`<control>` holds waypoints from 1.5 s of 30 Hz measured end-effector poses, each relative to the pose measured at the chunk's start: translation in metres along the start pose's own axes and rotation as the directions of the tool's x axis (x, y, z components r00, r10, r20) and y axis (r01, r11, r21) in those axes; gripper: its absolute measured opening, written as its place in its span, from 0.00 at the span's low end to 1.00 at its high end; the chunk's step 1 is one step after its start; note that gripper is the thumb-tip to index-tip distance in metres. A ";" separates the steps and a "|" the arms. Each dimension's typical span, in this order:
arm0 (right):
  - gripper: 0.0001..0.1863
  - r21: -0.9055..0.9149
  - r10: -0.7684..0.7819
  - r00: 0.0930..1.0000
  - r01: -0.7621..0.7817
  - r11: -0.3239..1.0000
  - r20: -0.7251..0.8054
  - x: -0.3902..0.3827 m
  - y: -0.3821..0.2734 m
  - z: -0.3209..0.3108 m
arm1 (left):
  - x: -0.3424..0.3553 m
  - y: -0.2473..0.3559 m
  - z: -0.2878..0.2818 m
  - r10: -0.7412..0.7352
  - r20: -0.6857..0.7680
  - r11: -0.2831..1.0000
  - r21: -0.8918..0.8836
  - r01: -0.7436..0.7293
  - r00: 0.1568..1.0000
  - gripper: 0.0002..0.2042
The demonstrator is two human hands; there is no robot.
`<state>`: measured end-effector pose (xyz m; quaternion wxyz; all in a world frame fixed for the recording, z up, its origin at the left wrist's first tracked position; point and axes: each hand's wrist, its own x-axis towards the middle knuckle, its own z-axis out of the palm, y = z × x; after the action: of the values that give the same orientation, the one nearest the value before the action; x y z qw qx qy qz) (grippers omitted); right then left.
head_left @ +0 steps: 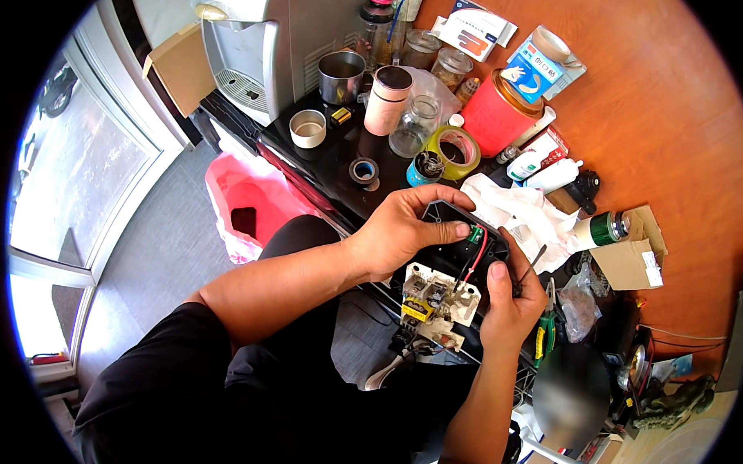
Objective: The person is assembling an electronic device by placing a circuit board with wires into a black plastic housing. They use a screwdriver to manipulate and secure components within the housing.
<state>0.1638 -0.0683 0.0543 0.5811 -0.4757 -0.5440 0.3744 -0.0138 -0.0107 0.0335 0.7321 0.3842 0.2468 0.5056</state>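
A black plastic housing [446, 255] is held in front of me between both hands. My left hand [396, 233] grips its far left side, the thumb pressed on a small green circuit board [474, 234] inside. My right hand [508, 306] closes round the housing's right edge, thumb up. A thin dark rod [539, 255] sticks out beside the right fingers; whether they hold it I cannot tell. Red and black wires [480, 256] run from the green board to a larger pale circuit board [459, 310] with a yellow-wrapped transformer [418, 308], hanging below the housing.
On the dark table stand a pink tumbler [387, 102], a glass jar [414, 127], a roll of yellow tape [454, 151] and a red canister [500, 114]. White paper [519, 217] lies behind the housing. Green-handled pliers [546, 324] rest at right. A pink bag [246, 199] sits at left.
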 end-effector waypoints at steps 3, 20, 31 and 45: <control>0.25 0.022 0.002 1.000 -0.002 1.000 0.008 0.000 0.003 -0.001 | -0.001 0.001 0.000 -0.055 -0.018 0.998 -0.035 0.054 0.998 0.15; 0.26 -0.007 -0.034 0.998 0.034 0.999 0.056 -0.003 0.003 -0.002 | -0.003 -0.005 0.004 -0.019 -0.050 1.000 0.024 0.020 0.999 0.15; 0.20 -0.224 0.074 0.997 -0.076 0.972 -0.014 0.003 0.006 -0.002 | -0.003 -0.020 0.003 0.118 0.070 0.964 0.232 -0.132 0.990 0.16; 0.21 -0.158 0.118 0.992 -0.123 0.980 -0.041 0.002 -0.006 -0.005 | 0.003 -0.021 0.000 0.112 0.228 0.978 0.147 -0.148 0.967 0.22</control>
<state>0.1690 -0.0685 0.0614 0.5260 -0.5586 -0.5332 0.3563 -0.0015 -0.0123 0.0169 0.6863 0.5111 0.1794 0.4854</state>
